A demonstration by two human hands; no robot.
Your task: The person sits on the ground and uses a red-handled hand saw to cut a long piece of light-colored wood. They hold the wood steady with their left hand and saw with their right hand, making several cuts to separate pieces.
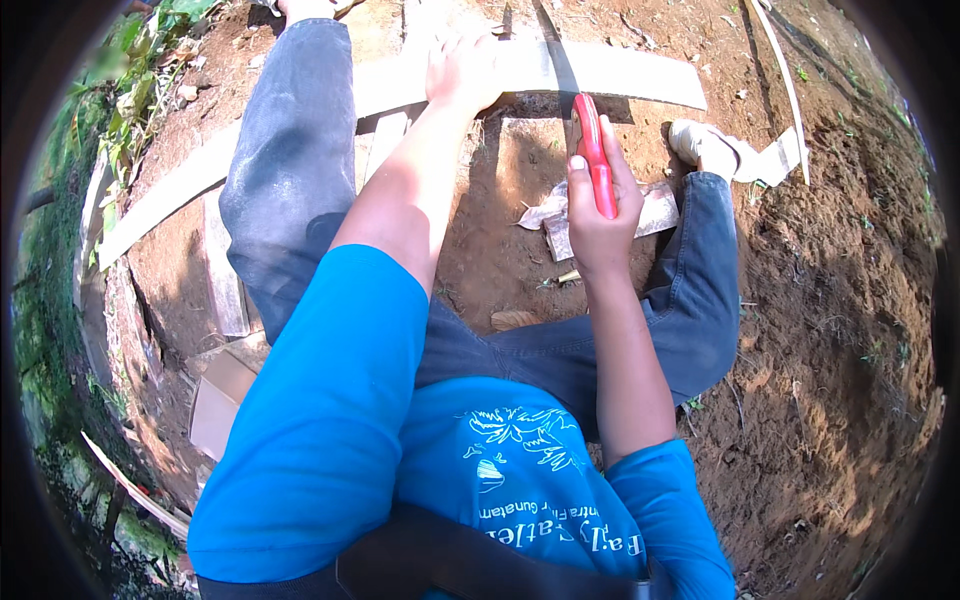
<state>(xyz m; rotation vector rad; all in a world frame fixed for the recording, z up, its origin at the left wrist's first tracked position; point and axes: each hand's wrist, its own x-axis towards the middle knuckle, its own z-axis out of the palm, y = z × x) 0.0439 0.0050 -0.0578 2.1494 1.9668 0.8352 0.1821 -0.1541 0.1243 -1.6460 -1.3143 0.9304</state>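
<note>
A long pale wooden plank (620, 75) lies crosswise in front of me and passes beneath my left leg. My left hand (465, 70) rests flat on it, fingers stretched toward the far side, though glare washes out their detail. My right hand (605, 225) is wrapped round the red handle of a handsaw (590, 140). The saw's dark blade (562, 68) crosses the plank to the right of my left hand and points away from me. Whether its teeth have entered the wood I cannot tell.
Short wood offcuts (655, 210) lie on the soil between my legs. My right shoe (690, 140) is beyond the plank's near right side, by a thin curved wooden strip (795, 110). A cardboard box (222, 400) sits at left, with green plants (125, 130) farther out.
</note>
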